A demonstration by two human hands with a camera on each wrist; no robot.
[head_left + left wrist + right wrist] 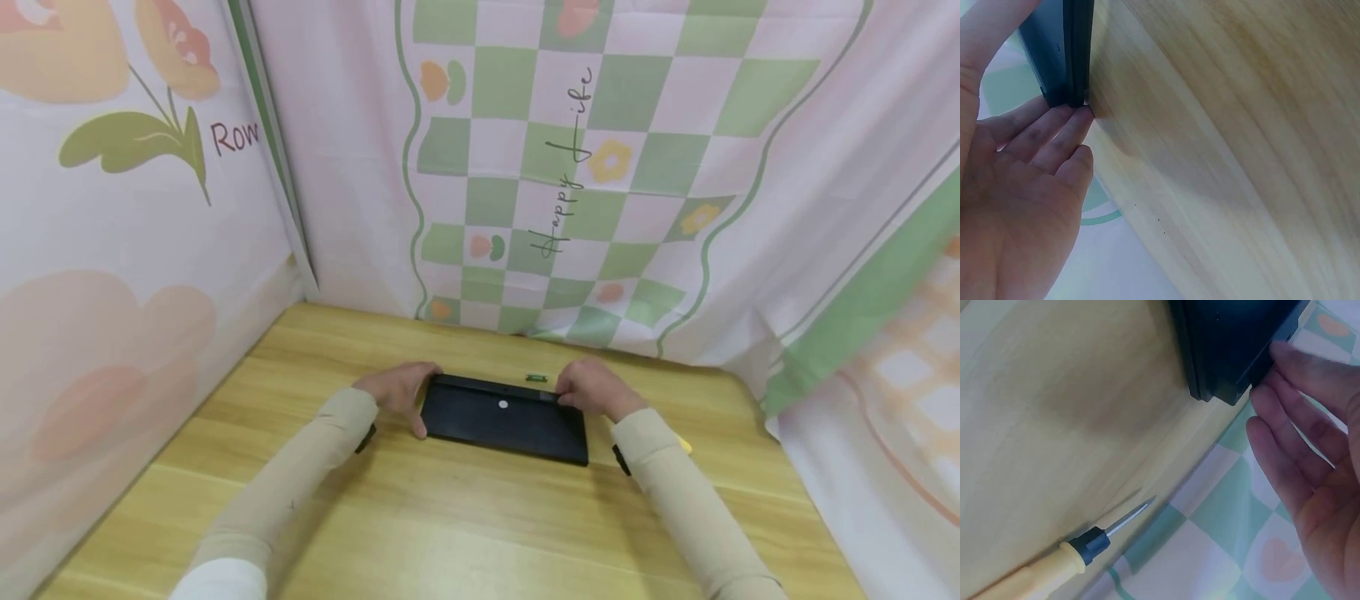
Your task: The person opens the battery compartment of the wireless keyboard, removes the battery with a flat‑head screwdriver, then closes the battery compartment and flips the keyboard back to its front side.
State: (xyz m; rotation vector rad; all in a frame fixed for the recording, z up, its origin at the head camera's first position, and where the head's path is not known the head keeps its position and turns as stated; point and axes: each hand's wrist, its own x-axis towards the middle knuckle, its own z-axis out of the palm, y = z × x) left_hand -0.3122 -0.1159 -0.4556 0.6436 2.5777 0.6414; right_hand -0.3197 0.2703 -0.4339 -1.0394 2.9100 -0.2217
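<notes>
A flat black rectangular device (502, 429), like a small keyboard turned face down, lies on the table with a thick ridge along its far edge and a white round sticker. My left hand (396, 392) grips its left end, thumb at the near corner and fingers at the far one. At the right end of the ridge, my right hand (592, 390) pinches the far edge between thumb and fingers, beside a greyish patch. What lies beneath those fingertips is hidden. Just beyond the ridge, near the right hand, lies a small green battery (536, 377).
A screwdriver (1054, 575) with a yellow handle and black collar lies on the wooden table (450, 525), right of the device and mostly behind the right sleeve in the head view. Patterned curtains (502, 150) hang along the table's back and sides.
</notes>
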